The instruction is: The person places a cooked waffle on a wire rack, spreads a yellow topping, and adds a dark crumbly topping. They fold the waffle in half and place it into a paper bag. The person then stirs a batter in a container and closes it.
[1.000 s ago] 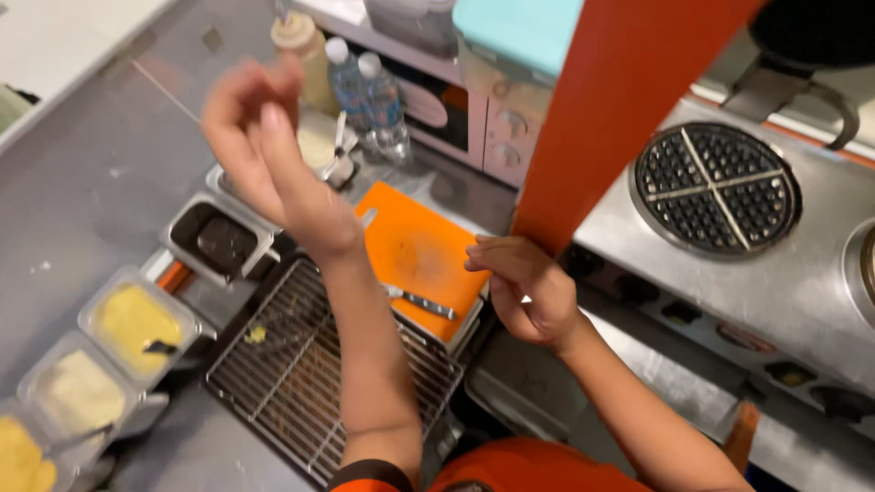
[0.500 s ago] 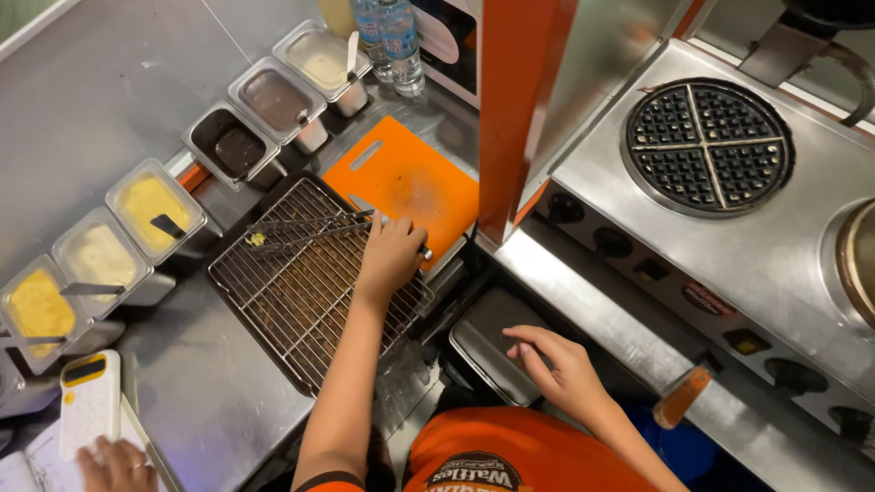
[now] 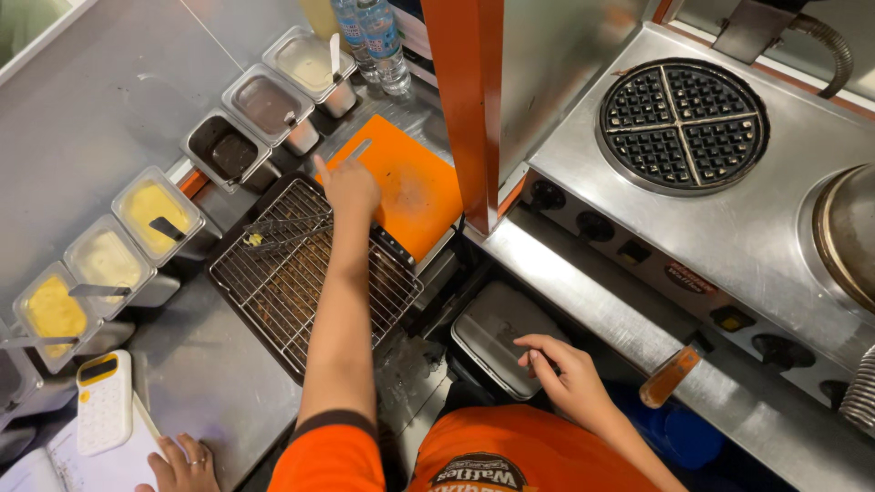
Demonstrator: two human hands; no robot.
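Observation:
My left hand (image 3: 351,189) reaches forward to the near-left corner of an orange cutting board (image 3: 415,196). One finger sticks out toward the wire rack's (image 3: 301,292) far corner, and the rest are curled, seen from the back. Metal tongs (image 3: 283,228) lie on the rack just left of that hand. A black-handled knife (image 3: 394,248) lies along the board's near edge. My right hand (image 3: 565,374) hovers low with fingers spread, its fingertips on the rim of a steel tub (image 3: 497,333) below the counter. It holds nothing.
A row of steel sauce tubs (image 3: 146,210) with yellow, cream and brown fillings runs along the left. A round waffle iron (image 3: 684,123) sits at the right behind an orange post (image 3: 469,109). Another person's hand (image 3: 178,460) rests by a calculator (image 3: 102,401) at the bottom left.
My left hand has moved from the rack's right edge forward to the board's corner. My right hand has shifted left and lower onto the steel tub's rim.

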